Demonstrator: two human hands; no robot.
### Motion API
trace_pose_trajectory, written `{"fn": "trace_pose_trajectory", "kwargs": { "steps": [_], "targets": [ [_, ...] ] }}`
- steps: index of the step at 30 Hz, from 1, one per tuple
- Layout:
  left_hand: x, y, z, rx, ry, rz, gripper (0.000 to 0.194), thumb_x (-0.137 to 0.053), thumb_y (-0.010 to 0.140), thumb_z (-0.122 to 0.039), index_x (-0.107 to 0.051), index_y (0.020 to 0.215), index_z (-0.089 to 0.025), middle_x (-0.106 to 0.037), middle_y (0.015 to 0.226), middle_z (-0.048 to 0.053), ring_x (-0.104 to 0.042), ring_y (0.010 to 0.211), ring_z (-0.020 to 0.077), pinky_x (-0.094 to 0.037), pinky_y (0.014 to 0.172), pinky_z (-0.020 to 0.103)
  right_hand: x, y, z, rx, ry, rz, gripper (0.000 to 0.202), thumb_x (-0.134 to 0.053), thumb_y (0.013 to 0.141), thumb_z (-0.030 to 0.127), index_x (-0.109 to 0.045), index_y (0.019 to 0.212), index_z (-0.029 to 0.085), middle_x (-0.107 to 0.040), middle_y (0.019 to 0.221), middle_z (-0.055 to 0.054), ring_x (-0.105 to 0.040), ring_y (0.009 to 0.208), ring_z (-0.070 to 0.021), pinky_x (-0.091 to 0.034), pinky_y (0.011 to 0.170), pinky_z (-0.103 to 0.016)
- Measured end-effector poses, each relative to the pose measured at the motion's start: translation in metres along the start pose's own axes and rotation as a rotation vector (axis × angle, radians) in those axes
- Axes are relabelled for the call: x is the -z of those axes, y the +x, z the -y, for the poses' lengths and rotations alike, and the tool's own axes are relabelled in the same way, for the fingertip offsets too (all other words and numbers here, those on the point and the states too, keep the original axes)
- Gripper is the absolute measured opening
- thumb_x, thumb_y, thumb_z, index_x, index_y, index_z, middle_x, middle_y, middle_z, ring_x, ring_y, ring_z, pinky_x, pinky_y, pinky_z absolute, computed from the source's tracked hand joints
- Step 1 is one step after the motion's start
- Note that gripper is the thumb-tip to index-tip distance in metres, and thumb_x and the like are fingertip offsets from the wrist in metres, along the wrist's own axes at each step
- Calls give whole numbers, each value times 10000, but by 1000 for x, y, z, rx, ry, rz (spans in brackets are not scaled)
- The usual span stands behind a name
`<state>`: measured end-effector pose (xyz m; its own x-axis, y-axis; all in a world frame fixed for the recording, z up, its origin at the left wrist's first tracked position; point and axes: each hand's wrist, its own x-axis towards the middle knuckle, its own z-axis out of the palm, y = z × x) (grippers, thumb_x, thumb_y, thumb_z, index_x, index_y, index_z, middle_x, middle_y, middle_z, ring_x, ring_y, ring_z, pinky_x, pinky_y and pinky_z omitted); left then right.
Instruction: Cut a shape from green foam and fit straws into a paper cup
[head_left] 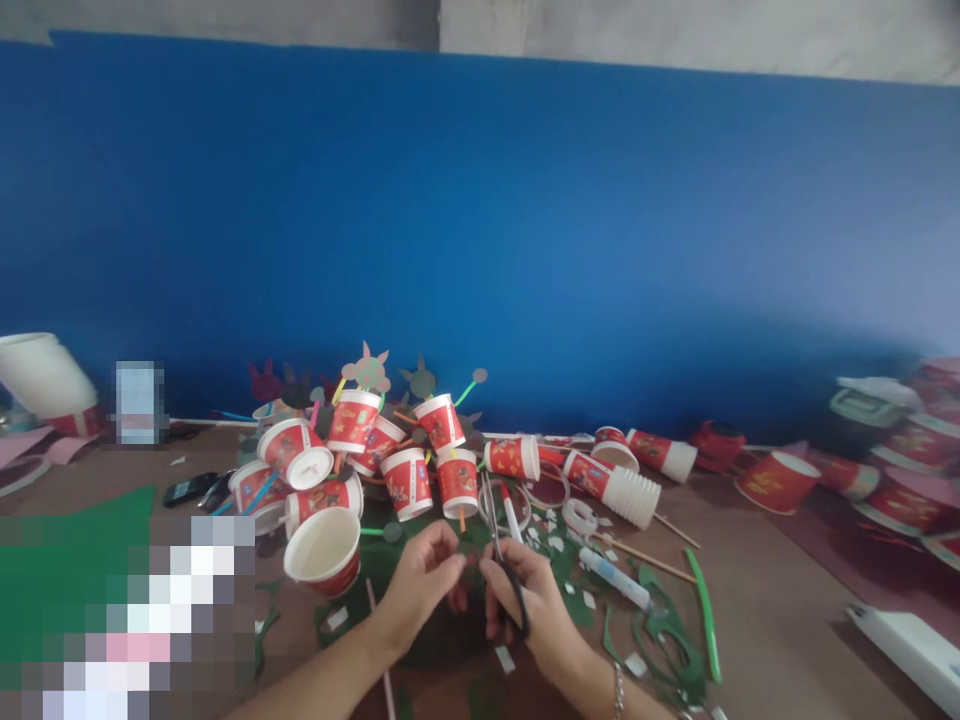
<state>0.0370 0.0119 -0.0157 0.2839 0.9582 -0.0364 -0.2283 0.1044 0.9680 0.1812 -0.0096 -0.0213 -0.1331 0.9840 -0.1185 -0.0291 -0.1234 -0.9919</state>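
My right hand (536, 595) is closed around a pair of scissors (493, 520) with dark handles, its blades pointing away from me. Facing it, my left hand (424, 585) is closed in a pinch; whatever lies between its fingertips is too small and dark to name. Scraps of green paper (574, 590) lie beneath and beside both hands. Just beyond them, red paper cups (406, 485) with straw limbs lie in a pile, and one has a rabbit-like paper head (367, 372). A larger paper cup (322, 550) tips toward me, left of my left hand.
Right of my hands are a roll of clear tape (580, 517), a glue tube (615, 578), a green straw (703, 615) and a nested stack of cups (613, 487). More cups and a white device (911, 645) sit far right. A blue wall (480, 230) rises behind the table.
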Motion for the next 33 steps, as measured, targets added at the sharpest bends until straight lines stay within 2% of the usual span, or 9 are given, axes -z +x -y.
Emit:
{"fn": "trace_pose_trajectory", "kwargs": {
  "steps": [5,9,12,15,23,33],
  "targets": [
    [-3,-2,0,74,121,102,228,-609,715,-358,-466,695,-181,-486,479,-68,-402,360,66,-268,360,173,1,1,-2,44,16,-20,440,-610,713,587,-479,737,167,-486,382,65,-443,304,-67,-299,308,-135],
    [-3,-3,-4,-11,92,-4,203,-586,741,-322,-480,659,-170,-440,497,-70,-364,428,65,-260,412,179,0,1,-2,61,13,32,400,-603,742,549,-483,767,169,-521,451,49,-492,373,-81,-318,337,-143],
    [-2,-2,-7,-87,9,-88,167,-588,733,-265,-491,643,-163,-454,549,-59,-381,517,76,-311,501,183,-2,-2,-2,67,-26,113,329,-623,760,462,-496,837,168,-546,539,43,-525,460,-82,-356,391,-145],
    [-1,-1,-7,-102,-58,-124,176,-598,718,-238,-470,621,-168,-466,570,-56,-395,567,88,-331,555,191,-4,-5,-2,64,-84,164,254,-627,771,369,-504,858,164,-540,588,45,-524,507,-77,-383,438,-151],
    [-2,-2,-4,-52,-122,-56,179,-576,753,-236,-460,631,-175,-494,564,-49,-398,560,98,-335,561,209,-5,-4,-2,50,-119,188,200,-595,789,328,-498,826,157,-508,566,52,-501,476,-75,-370,431,-161],
    [-3,-4,-3,-40,-116,-90,198,-568,739,-204,-436,594,-178,-462,548,-57,-385,552,94,-332,556,203,-6,-6,1,57,-135,198,197,-587,797,330,-495,803,156,-517,557,47,-493,469,-72,-353,415,-155]
  ]
}}
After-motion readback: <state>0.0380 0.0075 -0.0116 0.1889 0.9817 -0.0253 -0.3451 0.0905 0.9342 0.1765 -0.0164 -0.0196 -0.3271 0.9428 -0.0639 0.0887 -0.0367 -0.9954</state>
